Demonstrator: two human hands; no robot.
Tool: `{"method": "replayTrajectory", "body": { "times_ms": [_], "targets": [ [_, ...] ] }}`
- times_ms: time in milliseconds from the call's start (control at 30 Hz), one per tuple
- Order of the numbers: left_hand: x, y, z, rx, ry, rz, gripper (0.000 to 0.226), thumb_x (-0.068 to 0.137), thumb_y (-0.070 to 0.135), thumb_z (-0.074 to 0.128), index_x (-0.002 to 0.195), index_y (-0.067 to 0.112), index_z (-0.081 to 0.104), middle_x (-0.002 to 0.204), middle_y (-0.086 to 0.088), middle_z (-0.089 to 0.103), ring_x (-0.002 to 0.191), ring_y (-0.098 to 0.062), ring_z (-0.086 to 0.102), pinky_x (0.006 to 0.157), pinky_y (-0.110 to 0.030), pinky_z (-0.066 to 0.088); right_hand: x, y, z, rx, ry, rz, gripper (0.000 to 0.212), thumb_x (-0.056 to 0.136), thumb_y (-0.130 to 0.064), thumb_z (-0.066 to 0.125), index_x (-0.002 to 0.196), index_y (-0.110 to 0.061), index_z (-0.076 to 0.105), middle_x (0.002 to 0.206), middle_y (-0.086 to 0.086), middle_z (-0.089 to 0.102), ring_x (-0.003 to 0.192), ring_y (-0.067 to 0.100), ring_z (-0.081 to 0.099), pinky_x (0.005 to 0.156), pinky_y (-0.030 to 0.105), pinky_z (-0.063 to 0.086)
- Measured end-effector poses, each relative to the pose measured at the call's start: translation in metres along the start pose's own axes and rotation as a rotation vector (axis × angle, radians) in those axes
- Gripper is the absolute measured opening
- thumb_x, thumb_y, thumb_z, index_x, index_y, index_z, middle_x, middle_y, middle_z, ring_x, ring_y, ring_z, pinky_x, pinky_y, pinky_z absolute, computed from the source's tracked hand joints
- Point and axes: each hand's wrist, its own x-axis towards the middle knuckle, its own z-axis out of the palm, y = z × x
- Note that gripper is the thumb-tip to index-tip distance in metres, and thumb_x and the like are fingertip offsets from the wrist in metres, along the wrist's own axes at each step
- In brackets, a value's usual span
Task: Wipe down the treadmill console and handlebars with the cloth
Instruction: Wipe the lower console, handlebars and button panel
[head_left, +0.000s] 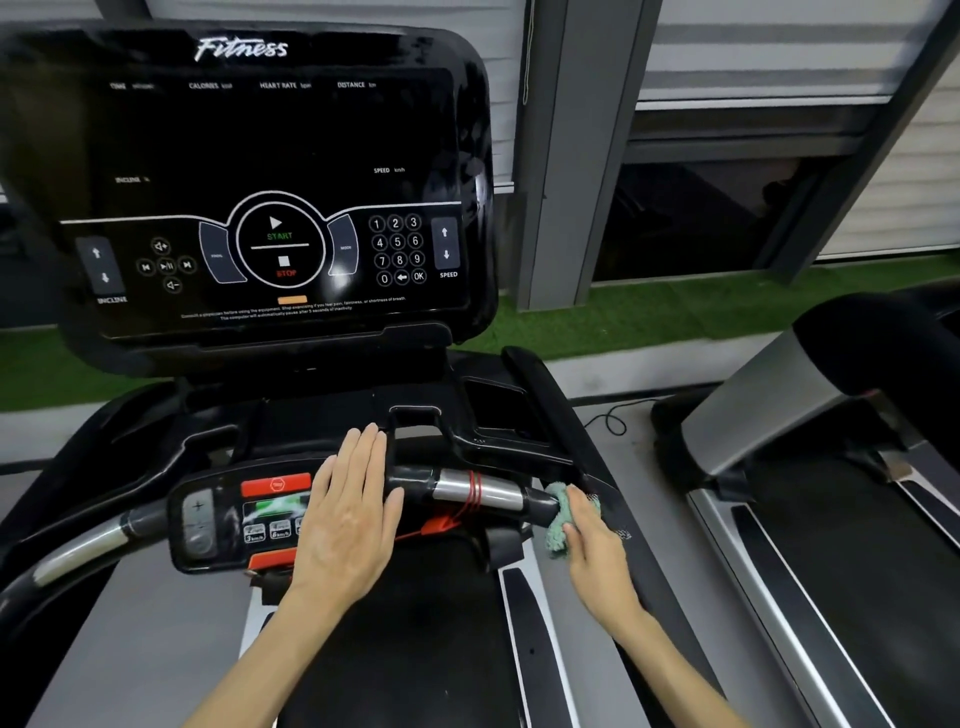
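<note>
The black treadmill console (249, 187) with its dark screen and keypad fills the upper left. Below it runs the front handlebar (483, 491), black with a silver sensor section and red cord loops. My right hand (592, 530) grips a small green cloth (558, 519) wrapped round the right end of that handlebar. My left hand (348, 514) lies flat with straight fingers on the small control panel (228, 519) at the bar's middle, covering its right part. A red stop button (272, 486) shows just left of my fingers.
A second treadmill (831, 493) stands close on the right, separated by a grey floor strip with a black cable (613, 421). The left handlebar (78, 556) curves toward me at lower left. The black belt (415, 649) runs beneath my forearms. Green turf and shuttered windows lie behind.
</note>
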Motion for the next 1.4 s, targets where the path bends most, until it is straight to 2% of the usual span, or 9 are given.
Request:
{"method": "replayTrajectory", "body": {
  "times_ms": [133, 267, 333, 533, 633, 800, 1067, 1267, 1400],
  "targets": [
    [0.001, 0.0, 0.002, -0.015, 0.0, -0.006, 0.06, 0.1, 0.033, 0.03, 0.147, -0.003, 0.034, 0.153, -0.02, 0.037, 0.143, -0.032, 0.033, 0.114, -0.047, 0.031, 0.0, -0.002, 0.007, 0.011, 0.03, -0.016, 0.047, 0.101, -0.009, 0.037, 0.147, -0.016, 0.035, 0.148, -0.002, 0.041, 0.138, 0.013, 0.036, 0.115, 0.025, 0.026],
    [0.0, 0.0, 0.004, -0.021, 0.006, -0.006, 0.059, 0.099, 0.032, 0.031, 0.146, -0.004, 0.035, 0.151, -0.02, 0.039, 0.143, -0.032, 0.033, 0.115, -0.046, 0.03, 0.005, -0.027, 0.009, 0.062, 0.013, -0.189, 0.044, 0.1, -0.006, 0.04, 0.143, -0.018, 0.038, 0.139, -0.013, 0.04, 0.128, -0.017, 0.031, 0.107, 0.003, 0.02],
    [0.0, 0.0, 0.005, -0.017, 0.008, -0.009, 0.059, 0.099, 0.031, 0.032, 0.146, -0.004, 0.035, 0.151, -0.02, 0.039, 0.143, -0.032, 0.033, 0.116, -0.046, 0.03, 0.01, -0.038, 0.014, 0.086, -0.004, -0.239, 0.044, 0.101, -0.008, 0.041, 0.144, -0.014, 0.038, 0.142, -0.012, 0.037, 0.129, -0.021, 0.023, 0.108, 0.003, 0.015],
    [0.001, 0.0, 0.006, -0.017, 0.017, -0.006, 0.059, 0.098, 0.032, 0.034, 0.145, -0.003, 0.036, 0.15, -0.019, 0.04, 0.143, -0.031, 0.034, 0.116, -0.045, 0.028, 0.007, -0.012, 0.006, 0.099, -0.036, -0.217, 0.058, 0.096, 0.0, 0.048, 0.146, -0.02, 0.028, 0.149, -0.006, 0.036, 0.135, -0.018, 0.018, 0.113, 0.011, 0.016],
    [0.0, 0.0, 0.005, -0.019, 0.018, -0.013, 0.059, 0.098, 0.032, 0.033, 0.146, -0.003, 0.036, 0.151, -0.019, 0.04, 0.143, -0.031, 0.033, 0.117, -0.044, 0.027, 0.0, 0.008, -0.003, 0.061, -0.014, -0.155, 0.061, 0.096, 0.002, 0.046, 0.145, -0.03, 0.029, 0.149, -0.007, 0.038, 0.135, -0.009, 0.03, 0.111, 0.01, 0.021],
    [0.0, 0.001, 0.004, -0.02, 0.032, -0.014, 0.058, 0.098, 0.031, 0.034, 0.145, -0.002, 0.037, 0.15, -0.018, 0.042, 0.143, -0.031, 0.034, 0.116, -0.045, 0.029, -0.001, 0.014, 0.007, 0.011, 0.019, -0.027, 0.051, 0.099, -0.016, 0.044, 0.147, -0.028, 0.033, 0.147, -0.005, 0.043, 0.136, 0.019, 0.04, 0.111, 0.041, 0.037],
    [0.0, 0.0, 0.004, -0.031, 0.02, -0.001, 0.058, 0.098, 0.031, 0.034, 0.146, -0.002, 0.037, 0.15, -0.017, 0.041, 0.143, -0.03, 0.033, 0.116, -0.044, 0.028, 0.01, -0.031, 0.018, 0.097, 0.045, -0.233, 0.046, 0.098, 0.001, 0.042, 0.14, -0.018, 0.044, 0.146, -0.004, 0.043, 0.14, 0.002, 0.029, 0.117, 0.018, 0.014],
    [0.0, 0.0, 0.004, -0.026, 0.018, 0.0, 0.057, 0.098, 0.03, 0.034, 0.145, -0.002, 0.037, 0.15, -0.018, 0.041, 0.143, -0.031, 0.033, 0.116, -0.044, 0.027, 0.008, 0.005, -0.002, 0.063, -0.116, -0.225, 0.053, 0.101, -0.02, 0.043, 0.145, -0.042, 0.024, 0.157, -0.015, 0.018, 0.143, -0.001, 0.019, 0.115, 0.02, 0.02],
    [0.0, 0.0, 0.003, -0.028, 0.023, -0.002, 0.057, 0.098, 0.03, 0.035, 0.145, -0.002, 0.038, 0.15, -0.018, 0.042, 0.143, -0.031, 0.033, 0.116, -0.044, 0.028, 0.004, 0.002, 0.003, 0.093, 0.005, -0.18, 0.051, 0.101, -0.012, 0.042, 0.145, -0.035, 0.031, 0.149, -0.015, 0.036, 0.136, 0.0, 0.035, 0.113, 0.021, 0.028]
  ]
}}
